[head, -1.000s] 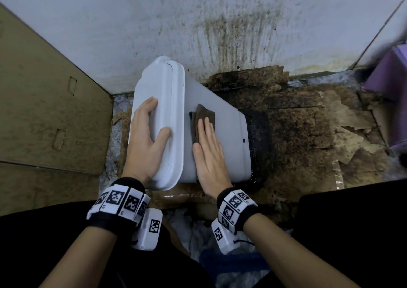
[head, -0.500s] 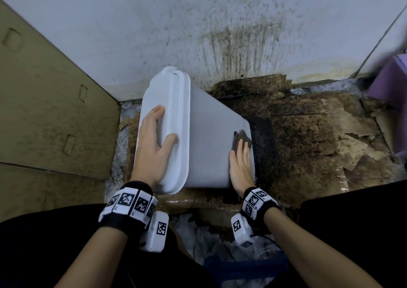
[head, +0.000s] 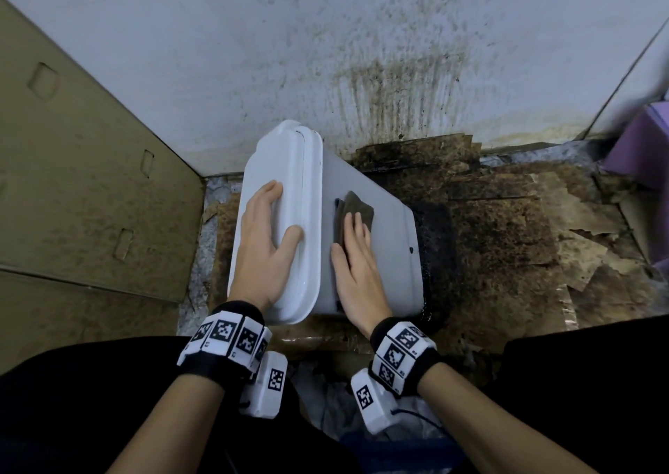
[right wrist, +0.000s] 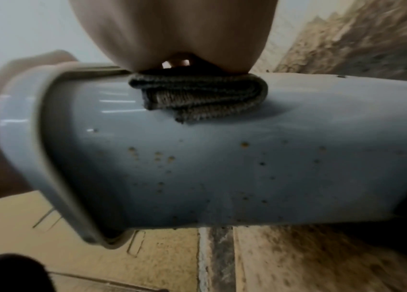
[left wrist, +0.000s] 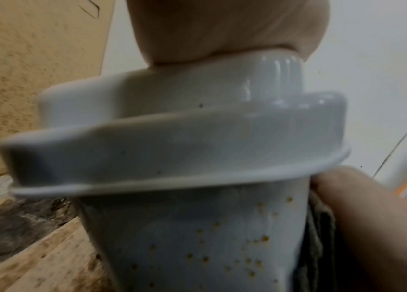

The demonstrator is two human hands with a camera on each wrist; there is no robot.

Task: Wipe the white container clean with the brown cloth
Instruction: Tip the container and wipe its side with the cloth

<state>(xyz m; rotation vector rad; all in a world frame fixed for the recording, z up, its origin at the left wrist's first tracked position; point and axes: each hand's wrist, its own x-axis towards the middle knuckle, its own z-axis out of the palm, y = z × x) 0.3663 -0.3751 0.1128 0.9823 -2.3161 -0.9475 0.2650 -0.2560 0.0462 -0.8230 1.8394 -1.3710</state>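
The white container (head: 383, 242) lies on its side on stained cardboard, its lidded end to the left. My left hand (head: 266, 242) lies flat over the lid (head: 289, 169), thumb on the rim, steadying it. My right hand (head: 356, 252) presses the folded brown cloth (head: 356, 203) flat against the upper side wall, just right of the lid. In the right wrist view the cloth (right wrist: 197, 94) sits folded under my palm, and small brown specks dot the container wall (right wrist: 222, 168) below it. The left wrist view shows the lid (left wrist: 172, 142) close up, with the speckled wall (left wrist: 197, 247) under it.
A stained white wall (head: 362, 57) rises right behind the container. A brown cardboard panel (head: 72, 184) stands at the left. Torn, dirty cardboard (head: 525, 238) covers the floor to the right, with a purple object (head: 644, 147) at the far right edge. My dark-clothed legs fill the bottom.
My right hand has slid the cloth from the container's right end back to the left, up beside the lid. The left hand has stayed on the lid.
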